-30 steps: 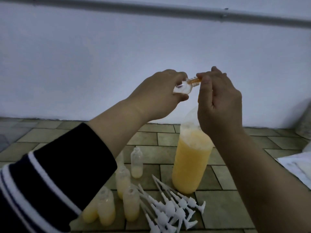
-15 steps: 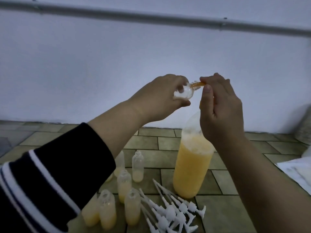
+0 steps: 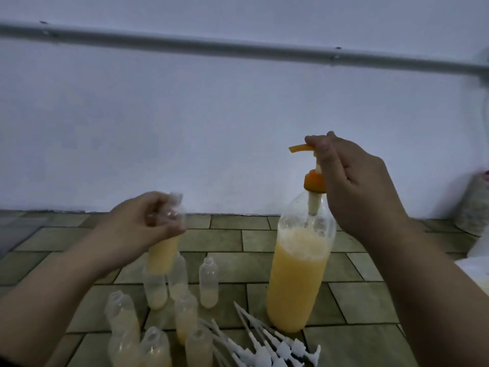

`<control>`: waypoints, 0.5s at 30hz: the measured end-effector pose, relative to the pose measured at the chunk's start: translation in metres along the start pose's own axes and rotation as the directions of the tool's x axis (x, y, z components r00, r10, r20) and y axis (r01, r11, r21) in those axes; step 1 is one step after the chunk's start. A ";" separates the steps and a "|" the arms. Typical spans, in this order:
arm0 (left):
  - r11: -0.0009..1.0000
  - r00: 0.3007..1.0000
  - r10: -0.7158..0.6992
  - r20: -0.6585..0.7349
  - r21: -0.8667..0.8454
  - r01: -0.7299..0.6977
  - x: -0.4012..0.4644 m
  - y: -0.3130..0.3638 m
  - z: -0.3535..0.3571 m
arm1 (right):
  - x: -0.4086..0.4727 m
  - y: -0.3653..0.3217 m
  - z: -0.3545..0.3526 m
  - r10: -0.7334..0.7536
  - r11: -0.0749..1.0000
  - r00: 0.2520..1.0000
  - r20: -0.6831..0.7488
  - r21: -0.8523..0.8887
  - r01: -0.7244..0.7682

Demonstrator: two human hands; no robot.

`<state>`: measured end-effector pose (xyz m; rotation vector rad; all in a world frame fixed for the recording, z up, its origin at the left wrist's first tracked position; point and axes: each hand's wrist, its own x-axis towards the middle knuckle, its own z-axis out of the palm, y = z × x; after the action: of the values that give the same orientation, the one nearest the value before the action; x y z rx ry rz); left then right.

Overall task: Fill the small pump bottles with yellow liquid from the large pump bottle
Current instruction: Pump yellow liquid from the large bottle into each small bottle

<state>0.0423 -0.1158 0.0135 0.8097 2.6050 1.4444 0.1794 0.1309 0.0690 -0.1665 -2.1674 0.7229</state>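
Observation:
The large clear bottle [image 3: 297, 282] of yellow liquid stands on the tiled floor, right of centre. Its orange pump head [image 3: 304, 149] is raised, with the spout pointing left. My right hand [image 3: 354, 186] grips the pump head from the right. My left hand [image 3: 143, 226] holds a small open-necked bottle [image 3: 162, 250], upright and mostly full of yellow liquid, well left of the spout. It hangs above several small open bottles [image 3: 208, 283] standing on the floor, each partly filled.
A heap of white pump tops [image 3: 267, 345] with long dip tubes lies in front of the large bottle. A white wall with a grey pipe [image 3: 238, 47] rises behind. A pale bag [image 3: 473, 205] and white cloth sit at the far right.
My left hand has carried the small bottle down and to the left, away from the orange spout, and turned it upright. My right hand stays on the pump head.

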 end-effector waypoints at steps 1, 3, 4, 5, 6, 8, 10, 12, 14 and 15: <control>0.999 0.999 -0.035 0.010 -0.026 0.035 -0.003 -0.010 0.000 | 0.000 0.000 0.001 -0.011 1.000 1.000 -0.004 -0.002 0.011; 0.995 0.996 -0.083 0.028 -0.055 0.084 -0.007 -0.026 0.002 | 0.000 0.001 0.004 -0.026 1.000 1.000 -0.014 -0.003 0.026; 0.993 0.994 -0.102 0.035 -0.063 0.104 -0.009 -0.032 0.003 | 0.001 0.002 0.005 -0.029 1.000 0.999 -0.021 -0.001 0.029; 0.991 0.992 -0.116 0.043 -0.068 0.119 -0.009 -0.037 0.004 | 0.001 0.003 0.006 -0.034 0.999 0.999 -0.030 0.000 0.034; 0.989 0.991 -0.125 0.055 -0.072 0.129 -0.010 -0.042 0.004 | 0.001 0.004 0.006 -0.040 0.999 0.998 -0.039 0.003 0.040; 0.986 0.985 -0.146 0.097 -0.069 0.152 -0.011 -0.048 0.005 | 0.000 0.005 0.007 -0.043 0.999 0.997 -0.058 0.014 0.044; 0.983 0.978 -0.170 0.120 -0.051 0.177 -0.011 -0.053 0.006 | -0.001 0.005 0.007 -0.049 0.998 0.996 -0.073 0.022 0.050; 0.980 0.971 -0.196 0.137 -0.014 0.199 -0.010 -0.056 0.006 | -0.001 0.006 0.008 -0.062 0.998 0.995 -0.084 0.024 0.064; 0.980 0.964 -0.197 0.178 0.043 0.193 -0.008 -0.057 0.007 | -0.001 0.008 0.009 -0.068 0.997 0.994 -0.089 0.030 0.071; 0.981 0.961 -0.191 0.201 0.075 0.179 -0.008 -0.057 0.007 | -0.001 0.009 0.010 -0.070 0.997 0.993 -0.092 0.035 0.074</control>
<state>0.0271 -0.1380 -0.0381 0.6611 2.4969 1.1749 0.1721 0.1333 0.0586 -0.0986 -2.0611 0.7017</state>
